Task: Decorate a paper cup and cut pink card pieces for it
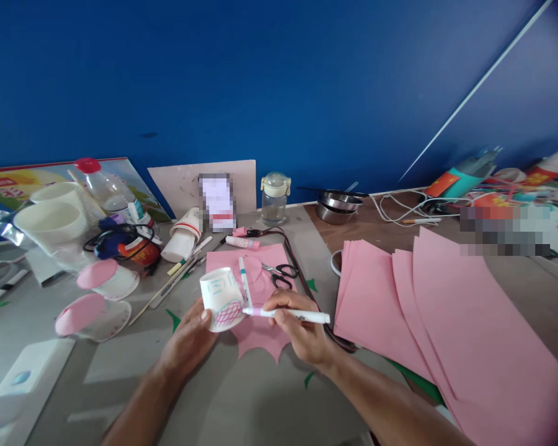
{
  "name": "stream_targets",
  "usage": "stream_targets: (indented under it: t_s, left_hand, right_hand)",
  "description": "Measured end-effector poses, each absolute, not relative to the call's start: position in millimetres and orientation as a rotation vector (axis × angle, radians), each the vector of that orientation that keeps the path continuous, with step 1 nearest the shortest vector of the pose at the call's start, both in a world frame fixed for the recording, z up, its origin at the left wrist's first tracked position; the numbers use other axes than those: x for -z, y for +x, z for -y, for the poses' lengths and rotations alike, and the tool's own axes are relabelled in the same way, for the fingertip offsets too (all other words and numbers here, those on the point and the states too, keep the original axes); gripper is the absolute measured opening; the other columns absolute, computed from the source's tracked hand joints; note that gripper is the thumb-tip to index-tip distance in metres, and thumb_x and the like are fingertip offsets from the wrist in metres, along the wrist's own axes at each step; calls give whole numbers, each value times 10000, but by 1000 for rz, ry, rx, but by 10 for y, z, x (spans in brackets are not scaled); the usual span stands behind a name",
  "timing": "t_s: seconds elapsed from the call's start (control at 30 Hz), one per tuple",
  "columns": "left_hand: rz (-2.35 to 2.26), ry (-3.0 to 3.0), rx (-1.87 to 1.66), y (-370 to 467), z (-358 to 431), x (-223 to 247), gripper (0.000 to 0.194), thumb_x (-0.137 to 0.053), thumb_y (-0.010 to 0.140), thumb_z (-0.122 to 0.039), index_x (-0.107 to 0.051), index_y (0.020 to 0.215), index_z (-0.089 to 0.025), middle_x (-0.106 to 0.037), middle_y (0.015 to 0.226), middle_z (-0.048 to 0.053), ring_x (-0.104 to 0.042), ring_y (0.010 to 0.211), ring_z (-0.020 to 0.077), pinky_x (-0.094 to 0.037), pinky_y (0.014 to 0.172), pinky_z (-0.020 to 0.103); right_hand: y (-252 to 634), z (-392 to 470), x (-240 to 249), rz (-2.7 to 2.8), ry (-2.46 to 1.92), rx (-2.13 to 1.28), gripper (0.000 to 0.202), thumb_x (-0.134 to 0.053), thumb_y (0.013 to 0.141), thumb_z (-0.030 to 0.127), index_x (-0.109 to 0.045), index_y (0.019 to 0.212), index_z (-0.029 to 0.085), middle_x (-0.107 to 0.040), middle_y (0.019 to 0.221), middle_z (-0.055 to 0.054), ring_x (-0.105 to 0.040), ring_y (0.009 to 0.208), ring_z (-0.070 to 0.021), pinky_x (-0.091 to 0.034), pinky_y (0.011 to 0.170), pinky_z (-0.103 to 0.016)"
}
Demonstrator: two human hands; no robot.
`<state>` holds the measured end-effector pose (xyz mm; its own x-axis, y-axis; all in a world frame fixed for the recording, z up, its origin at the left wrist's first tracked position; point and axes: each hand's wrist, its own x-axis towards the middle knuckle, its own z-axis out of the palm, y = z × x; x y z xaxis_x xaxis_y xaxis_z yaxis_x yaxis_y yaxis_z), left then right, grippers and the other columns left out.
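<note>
One paper cup [221, 291], drawn with pink crosshatching, is held above the bench [242, 402] by the left hand [195, 334], fingers clamped on it; a white marker [312, 316] is pinched in the right hand [302, 337], its tip at the cup. Scissors [276, 272] are laid on pink paper [263, 344].

Diffuse, moderate light recorded; the far wall [260, 80] is rendered dim, paler toward the right. Soft shadow is cast across the near counter [242, 402]. The held cup [221, 291] is fairly sharply resolved. Phone screen [217, 201] is masked by pixelation; left and right edges are stretched and blurred.
</note>
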<state>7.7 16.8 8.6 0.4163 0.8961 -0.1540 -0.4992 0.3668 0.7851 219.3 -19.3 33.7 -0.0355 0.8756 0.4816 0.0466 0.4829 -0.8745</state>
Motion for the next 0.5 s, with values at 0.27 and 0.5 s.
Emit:
stream_targets:
  t_s: [0.27, 0.5]
  left_hand:
    - [-620, 667, -954, 92, -163, -95, 604, -742, 737, -335, -590, 1295, -162, -731, 1090, 125, -628, 1086, 330, -427, 1006, 419]
    - [-611, 665, -970, 86, -164, -99, 608, -738, 743, -331, -582, 1308, -171, -737, 1078, 115, -657, 1026, 306, -442, 978, 395]
  right_hand:
    - [2191, 189, -329, 1420, -883, -866, 207, -487, 908, 290, -672, 877, 201, -635, 707, -23, -563, 631, -147, -446, 597, -280]
    - [2192, 187, -315, 1403, -925, -899, 209, -490, 891, 285, -675, 857, 194, -617, 691, -18, -542, 608, -142, -439, 584, -280]
